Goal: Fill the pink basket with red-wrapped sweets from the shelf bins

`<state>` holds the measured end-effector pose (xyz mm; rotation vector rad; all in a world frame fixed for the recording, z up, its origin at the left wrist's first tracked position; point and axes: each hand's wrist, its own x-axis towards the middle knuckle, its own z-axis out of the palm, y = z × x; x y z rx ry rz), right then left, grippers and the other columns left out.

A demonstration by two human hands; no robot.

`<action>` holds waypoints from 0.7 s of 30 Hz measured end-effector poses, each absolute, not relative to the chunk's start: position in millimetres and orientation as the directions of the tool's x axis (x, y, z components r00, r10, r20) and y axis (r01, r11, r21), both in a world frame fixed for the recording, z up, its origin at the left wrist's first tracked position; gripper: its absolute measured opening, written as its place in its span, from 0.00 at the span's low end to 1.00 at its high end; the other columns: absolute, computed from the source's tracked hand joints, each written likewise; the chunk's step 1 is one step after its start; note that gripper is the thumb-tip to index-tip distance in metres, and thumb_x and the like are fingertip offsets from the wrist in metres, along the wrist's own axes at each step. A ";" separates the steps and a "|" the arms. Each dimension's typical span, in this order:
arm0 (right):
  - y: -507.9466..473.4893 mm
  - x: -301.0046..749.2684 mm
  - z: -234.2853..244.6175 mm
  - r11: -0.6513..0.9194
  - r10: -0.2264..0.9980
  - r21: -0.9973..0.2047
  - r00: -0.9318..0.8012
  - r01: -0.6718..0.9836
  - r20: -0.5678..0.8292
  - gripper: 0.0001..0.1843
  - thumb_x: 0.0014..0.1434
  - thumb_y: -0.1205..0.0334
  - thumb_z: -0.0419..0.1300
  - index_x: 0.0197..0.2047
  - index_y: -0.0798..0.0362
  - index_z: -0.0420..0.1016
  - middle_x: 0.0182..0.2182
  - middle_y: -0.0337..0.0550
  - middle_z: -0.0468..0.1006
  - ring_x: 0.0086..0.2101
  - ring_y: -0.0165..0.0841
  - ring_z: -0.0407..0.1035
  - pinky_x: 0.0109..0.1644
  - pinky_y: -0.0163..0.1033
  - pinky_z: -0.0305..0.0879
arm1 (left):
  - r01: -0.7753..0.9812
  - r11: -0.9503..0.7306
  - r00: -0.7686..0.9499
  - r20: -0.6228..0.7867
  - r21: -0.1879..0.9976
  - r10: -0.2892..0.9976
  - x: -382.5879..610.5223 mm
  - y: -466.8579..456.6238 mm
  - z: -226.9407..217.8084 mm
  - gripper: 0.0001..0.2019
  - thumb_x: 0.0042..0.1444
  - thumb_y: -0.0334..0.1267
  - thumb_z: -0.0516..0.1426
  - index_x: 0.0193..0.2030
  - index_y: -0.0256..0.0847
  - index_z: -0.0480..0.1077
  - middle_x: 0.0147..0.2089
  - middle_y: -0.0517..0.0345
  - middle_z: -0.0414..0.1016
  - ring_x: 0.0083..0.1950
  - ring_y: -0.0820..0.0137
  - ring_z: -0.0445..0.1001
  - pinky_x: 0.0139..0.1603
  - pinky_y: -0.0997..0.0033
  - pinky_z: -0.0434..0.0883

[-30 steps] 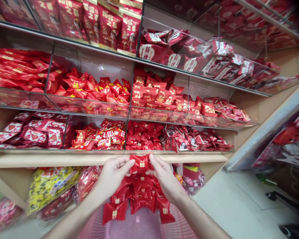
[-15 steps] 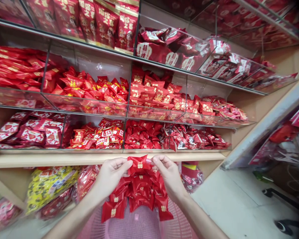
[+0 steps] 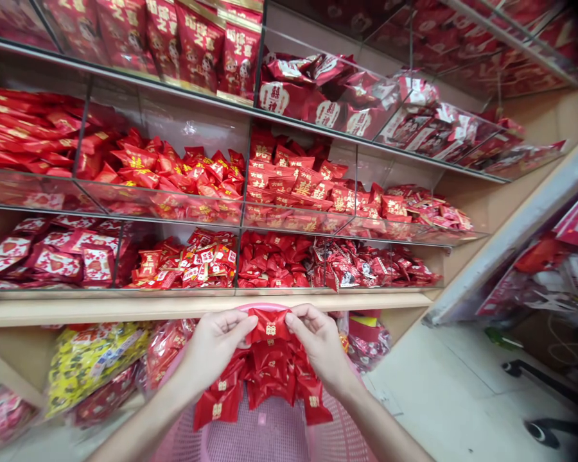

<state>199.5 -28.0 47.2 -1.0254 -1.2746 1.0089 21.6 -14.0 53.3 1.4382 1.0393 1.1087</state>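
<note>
A small red candy packet (image 3: pixel 270 326) with a gold emblem is stretched between my two hands over the basket. My left hand (image 3: pixel 220 340) pinches its left end between thumb and finger. At its right end, my right hand (image 3: pixel 318 337) has the other corner pinched the same way. Several matching red packets (image 3: pixel 271 380) lie heaped just below, in the far part of a pink mesh basket (image 3: pixel 340 423). The fingers' far sides are hidden from me.
A pale wooden shelf edge (image 3: pixel 125 308) runs just beyond my hands. Above it, clear-divided bins hold red packets (image 3: pixel 275 260). Below the shelf, a yellow bag (image 3: pixel 94 362) stands at left and a pink bag (image 3: pixel 370 346) at right. Black chair legs (image 3: pixel 542 430) rest on the tiled floor.
My right thumb and finger, earlier just off the packet's right end, have closed on it. The packet has come down slightly and lies more level. My left hand keeps its hold.
</note>
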 end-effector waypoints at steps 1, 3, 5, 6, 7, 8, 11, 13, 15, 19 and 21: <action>-27.7 202.5 47.4 0.274 0.961 -0.961 0.024 0.025 0.274 0.11 0.52 0.54 0.61 0.28 0.54 0.71 0.24 0.37 0.70 0.27 0.28 0.61 0.32 0.34 0.59 | 0.064 -0.151 0.213 0.134 0.987 0.968 21.1 -14.3 53.8 0.10 0.49 0.43 0.58 0.24 0.39 0.73 0.23 0.62 0.73 0.25 0.71 0.68 0.29 0.72 0.68; -27.3 209.7 48.0 0.312 0.950 -0.943 -0.013 0.113 0.313 0.11 0.53 0.54 0.60 0.28 0.53 0.70 0.24 0.36 0.68 0.27 0.29 0.60 0.32 0.34 0.58 | 0.089 -0.196 0.231 0.171 0.977 0.958 20.1 -14.6 55.2 0.10 0.50 0.42 0.57 0.25 0.39 0.74 0.22 0.63 0.72 0.24 0.72 0.67 0.28 0.73 0.66; -27.0 216.8 48.2 0.324 0.946 -0.928 -0.049 0.183 0.320 0.11 0.54 0.54 0.59 0.28 0.53 0.69 0.24 0.36 0.68 0.27 0.29 0.59 0.32 0.34 0.57 | 0.114 -0.232 0.251 0.198 0.966 0.948 19.9 -14.4 56.2 0.11 0.51 0.42 0.56 0.23 0.39 0.72 0.20 0.64 0.69 0.23 0.73 0.65 0.27 0.75 0.63; -26.9 219.6 48.1 0.323 0.946 -0.924 -0.063 0.206 0.317 0.11 0.55 0.54 0.59 0.28 0.53 0.69 0.24 0.36 0.68 0.27 0.29 0.59 0.32 0.34 0.57 | 0.121 -0.243 0.256 0.206 0.962 0.944 20.3 -14.1 56.4 0.12 0.52 0.41 0.56 0.22 0.38 0.71 0.20 0.65 0.68 0.23 0.74 0.64 0.26 0.75 0.62; -26.8 221.7 47.9 0.318 0.948 -0.923 -0.069 0.216 0.310 0.11 0.55 0.54 0.58 0.28 0.53 0.69 0.25 0.36 0.68 0.27 0.29 0.59 0.32 0.34 0.57 | 0.122 -0.245 0.256 0.208 0.962 0.944 20.9 -13.5 56.2 0.12 0.52 0.41 0.56 0.21 0.38 0.70 0.19 0.65 0.67 0.23 0.75 0.63 0.26 0.76 0.61; -26.7 222.8 47.6 0.309 0.951 -0.928 -0.067 0.211 0.301 0.11 0.55 0.55 0.58 0.28 0.53 0.69 0.25 0.36 0.68 0.26 0.28 0.59 0.32 0.34 0.56 | 0.115 -0.237 0.253 0.202 0.965 0.946 21.9 -12.8 55.7 0.13 0.51 0.41 0.56 0.20 0.38 0.69 0.19 0.66 0.66 0.23 0.75 0.62 0.26 0.76 0.61; -27.6 220.3 46.6 0.254 0.967 -0.962 -0.041 0.103 0.251 0.11 0.55 0.55 0.59 0.28 0.53 0.68 0.24 0.35 0.68 0.26 0.28 0.60 0.32 0.33 0.57 | 0.055 -0.152 0.246 0.134 0.987 0.960 25.0 -10.5 53.3 0.11 0.50 0.42 0.58 0.22 0.38 0.70 0.21 0.65 0.68 0.24 0.74 0.65 0.28 0.75 0.65; -29.9 215.3 45.3 0.177 0.983 -0.984 -0.050 -0.024 0.178 0.10 0.54 0.55 0.60 0.30 0.53 0.69 0.24 0.35 0.69 0.27 0.27 0.61 0.34 0.33 0.59 | 0.013 -0.079 0.259 0.073 0.997 0.963 26.2 -9.7 51.5 0.10 0.49 0.42 0.58 0.24 0.38 0.71 0.22 0.64 0.69 0.25 0.73 0.68 0.30 0.73 0.68; -33.6 209.8 43.0 0.079 0.991 -0.986 -0.095 -0.148 0.094 0.09 0.53 0.54 0.61 0.33 0.51 0.71 0.28 0.36 0.71 0.30 0.28 0.64 0.36 0.35 0.61 | -0.014 -0.037 0.271 0.039 0.999 0.962 26.6 -9.8 49.7 0.10 0.49 0.43 0.59 0.25 0.38 0.71 0.23 0.64 0.71 0.27 0.73 0.70 0.32 0.71 0.70; -39.6 203.0 36.5 0.012 0.996 -0.972 -0.083 -0.234 0.032 0.10 0.50 0.54 0.63 0.33 0.50 0.74 0.33 0.38 0.74 0.32 0.31 0.66 0.36 0.36 0.63 | -0.054 -0.001 0.246 0.015 0.999 0.969 26.9 -10.5 47.3 0.10 0.47 0.43 0.60 0.25 0.38 0.73 0.25 0.62 0.74 0.28 0.72 0.72 0.33 0.71 0.72; -39.7 202.1 34.4 0.036 0.999 -0.973 -0.018 -0.230 0.041 0.09 0.49 0.54 0.64 0.30 0.51 0.75 0.32 0.38 0.74 0.31 0.30 0.66 0.35 0.35 0.63 | -0.089 0.020 0.226 0.000 0.996 0.974 27.8 -10.4 47.6 0.09 0.47 0.43 0.61 0.27 0.39 0.74 0.27 0.62 0.76 0.29 0.72 0.74 0.34 0.71 0.73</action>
